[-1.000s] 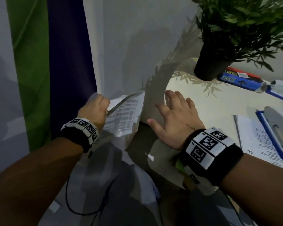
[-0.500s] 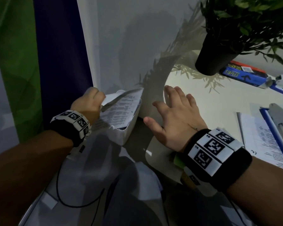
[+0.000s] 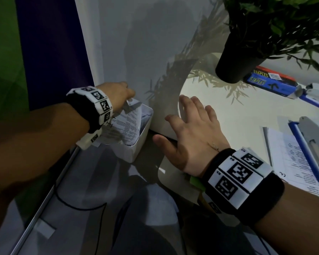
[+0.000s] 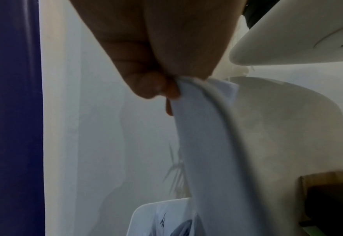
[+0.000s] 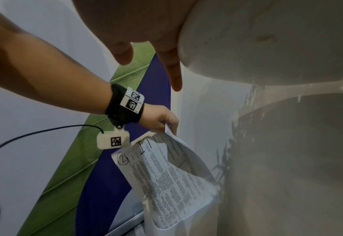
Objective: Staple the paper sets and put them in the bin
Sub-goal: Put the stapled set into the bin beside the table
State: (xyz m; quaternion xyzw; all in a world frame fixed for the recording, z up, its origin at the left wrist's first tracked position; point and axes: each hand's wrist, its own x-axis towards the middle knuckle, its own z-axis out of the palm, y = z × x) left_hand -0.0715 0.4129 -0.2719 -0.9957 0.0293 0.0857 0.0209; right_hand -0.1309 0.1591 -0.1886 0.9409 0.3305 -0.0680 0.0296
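Note:
My left hand (image 3: 122,92) pinches the top edge of a printed paper set (image 3: 126,124) that hangs bent into a white bin (image 3: 138,144) on the floor left of the table. In the left wrist view the fingertips (image 4: 156,89) pinch the folded paper set (image 4: 207,143) above the bin (image 4: 146,214). In the right wrist view the paper set (image 5: 166,172) has its lower part inside the bin (image 5: 186,223), and the left hand (image 5: 160,119) holds its top. My right hand (image 3: 190,126) lies flat with spread fingers on the table edge (image 3: 184,83). A grey stapler (image 3: 317,144) rests on more printed pages (image 3: 291,162).
A potted plant (image 3: 234,57) stands at the back of the white table. A blue box of staples (image 3: 269,83) lies behind it. A white wall panel (image 3: 136,43) rises behind the bin. A black cable (image 3: 77,205) runs over the floor near my legs.
My left hand has moved right and down, lowering the paper set from above the bin into it. The right hand has stayed flat on the table edge.

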